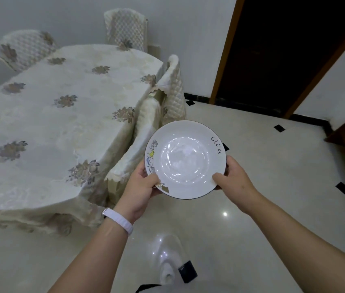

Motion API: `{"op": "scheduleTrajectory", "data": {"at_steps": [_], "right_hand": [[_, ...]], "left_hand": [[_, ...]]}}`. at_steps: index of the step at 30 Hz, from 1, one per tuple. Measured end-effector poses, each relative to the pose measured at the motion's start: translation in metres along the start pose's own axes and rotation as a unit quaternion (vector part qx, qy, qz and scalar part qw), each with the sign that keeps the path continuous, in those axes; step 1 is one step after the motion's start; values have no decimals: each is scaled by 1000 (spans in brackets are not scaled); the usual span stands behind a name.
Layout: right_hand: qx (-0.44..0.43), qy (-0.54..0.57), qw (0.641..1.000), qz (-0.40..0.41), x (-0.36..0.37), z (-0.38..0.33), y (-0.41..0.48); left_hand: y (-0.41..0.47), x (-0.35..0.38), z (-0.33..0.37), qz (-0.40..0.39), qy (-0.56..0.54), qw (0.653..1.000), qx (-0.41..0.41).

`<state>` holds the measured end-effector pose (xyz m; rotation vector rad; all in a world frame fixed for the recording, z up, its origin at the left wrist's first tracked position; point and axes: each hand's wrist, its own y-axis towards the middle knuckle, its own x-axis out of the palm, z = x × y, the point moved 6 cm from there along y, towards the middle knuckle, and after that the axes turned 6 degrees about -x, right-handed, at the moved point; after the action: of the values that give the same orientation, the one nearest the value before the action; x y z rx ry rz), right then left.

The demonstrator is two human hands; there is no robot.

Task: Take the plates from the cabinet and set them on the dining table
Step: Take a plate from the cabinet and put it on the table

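A white plate point(185, 159) with a dark rim, small cartoon drawings and the word "Life" is held level above the floor, in front of me. My left hand point(140, 185) grips its near-left edge, thumb on top. My right hand point(234, 178) grips its near-right edge, thumb on the rim. The dining table point(46, 123), covered by a cream cloth with flower patches, stands to the left of the plate. Its near right corner is just left of my left hand. No cabinet is in view.
Chairs in quilted cream covers stand around the table: one point(170, 92) at its right side just beyond the plate, one point(127, 28) at the far end, another point(25, 47) at the far left. A dark doorway point(283, 51) opens at the right. Glossy tiled floor point(273, 208) lies below.
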<state>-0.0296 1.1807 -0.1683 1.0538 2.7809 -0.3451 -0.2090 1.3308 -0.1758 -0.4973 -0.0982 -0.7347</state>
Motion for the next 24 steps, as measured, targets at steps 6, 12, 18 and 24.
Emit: {"op": "scheduleTrajectory", "data": {"at_steps": [6, 12, 18, 24], "right_hand": [[-7, 6, 1000, 9, -4, -13, 61], [-1, 18, 1000, 21, -20, -13, 115], [4, 40, 999, 16, -53, 0, 185], [-6, 69, 998, -3, -107, -8, 267]], "left_hand": [[69, 4, 28, -12, 18, 1000, -10], [129, 22, 41, -11, 32, 999, -29], [192, 57, 56, -1, 45, 999, -30], [256, 115, 84, 25, 37, 999, -23]]}}
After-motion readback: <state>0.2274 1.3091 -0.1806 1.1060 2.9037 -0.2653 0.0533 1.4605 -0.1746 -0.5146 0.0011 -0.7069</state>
